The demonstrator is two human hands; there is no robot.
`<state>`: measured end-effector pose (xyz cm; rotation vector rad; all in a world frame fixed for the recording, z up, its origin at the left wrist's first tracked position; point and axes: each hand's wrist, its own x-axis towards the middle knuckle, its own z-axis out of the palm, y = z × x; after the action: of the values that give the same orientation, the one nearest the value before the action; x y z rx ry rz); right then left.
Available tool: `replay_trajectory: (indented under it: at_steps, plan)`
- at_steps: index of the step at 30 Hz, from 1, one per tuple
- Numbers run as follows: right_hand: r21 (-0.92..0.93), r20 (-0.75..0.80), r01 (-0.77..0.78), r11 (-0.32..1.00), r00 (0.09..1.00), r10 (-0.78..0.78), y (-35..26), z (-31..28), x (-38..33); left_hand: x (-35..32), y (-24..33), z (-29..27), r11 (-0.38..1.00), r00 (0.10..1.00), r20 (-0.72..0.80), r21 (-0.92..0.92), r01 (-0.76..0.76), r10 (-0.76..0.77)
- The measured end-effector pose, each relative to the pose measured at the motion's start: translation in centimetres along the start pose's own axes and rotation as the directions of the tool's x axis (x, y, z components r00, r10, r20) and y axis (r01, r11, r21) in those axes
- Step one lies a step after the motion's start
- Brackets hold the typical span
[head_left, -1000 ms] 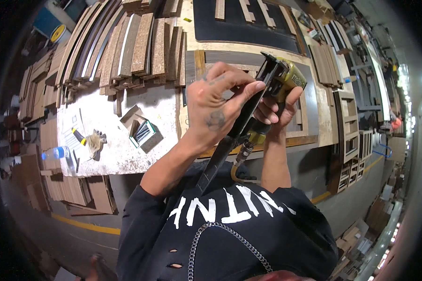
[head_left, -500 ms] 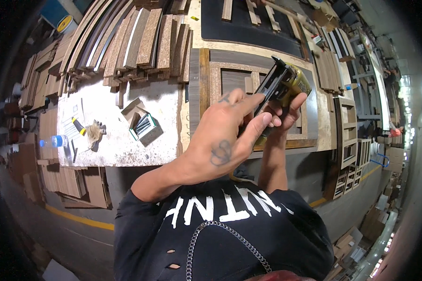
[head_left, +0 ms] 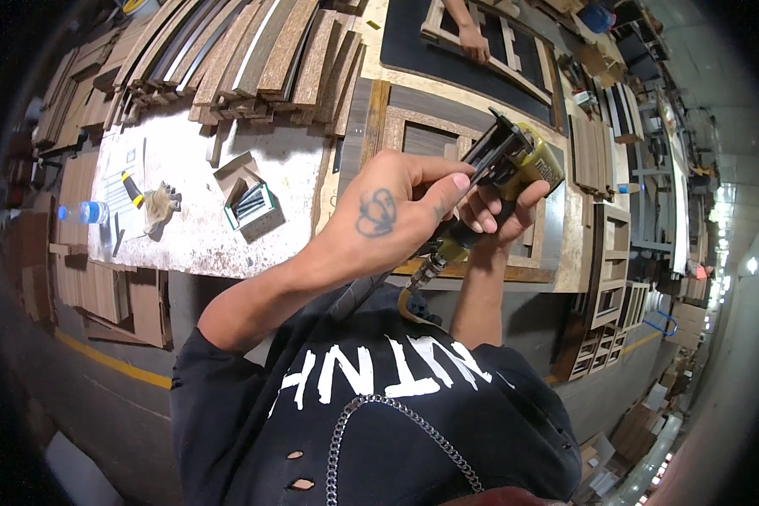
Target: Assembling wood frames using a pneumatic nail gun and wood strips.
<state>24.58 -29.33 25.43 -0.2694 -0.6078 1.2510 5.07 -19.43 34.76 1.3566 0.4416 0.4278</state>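
Above the bench's near edge, my right hand [head_left: 510, 211] is wrapped round the grip of a yellow-green and black air nail gun [head_left: 535, 160]. Its long dark magazine side is turned toward my left, and a hose fitting hangs from the handle end. My left hand [head_left: 401, 198] reaches across, thumb and forefinger pinched together at the magazine rail; whatever lies between the fingertips is too small to make out. Below the gun lies a wooden frame [head_left: 378, 118] on a grey wood panel, partly hidden by my hands.
Stacked wood strips [head_left: 270, 59] fill the far left. On the white board lie an open box of dark fastener strips [head_left: 251, 202], a yellow-black-handled tool [head_left: 132, 190], a glove [head_left: 160, 209] and a water bottle [head_left: 93, 212]. Across the bench another person's hand [head_left: 474, 44] touches a wooden frame.
My left forefinger, stretched along the magazine before, is now bent into a pinch with the thumb. The hose fitting has come into sight. Another person's hand now shows at the far frame.
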Motion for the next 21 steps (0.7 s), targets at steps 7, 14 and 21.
replay_trajectory:
  at_steps: [7, 14, 21]
  plan:
    - [0.151, 0.182, -0.014, 0.988, 0.983, -0.014, 0.2, -2.8, -0.7, -0.3, -2.2, -2.2, 0.990, 0.998, -0.029, -0.129, -0.059, 0.055]
    - [0.556, 0.150, 0.048, 0.830, 0.976, -0.157, 3.6, -5.7, 0.2, -2.0, -9.0, -11.7, 0.996, 0.846, -0.533, -0.062, -0.061, 0.019]
    - [0.710, -0.371, 0.300, 0.638, 0.928, -0.024, 8.2, -14.5, -6.3, -4.8, -20.4, -21.3, 0.960, 0.679, -0.732, 0.230, 0.158, 0.064]
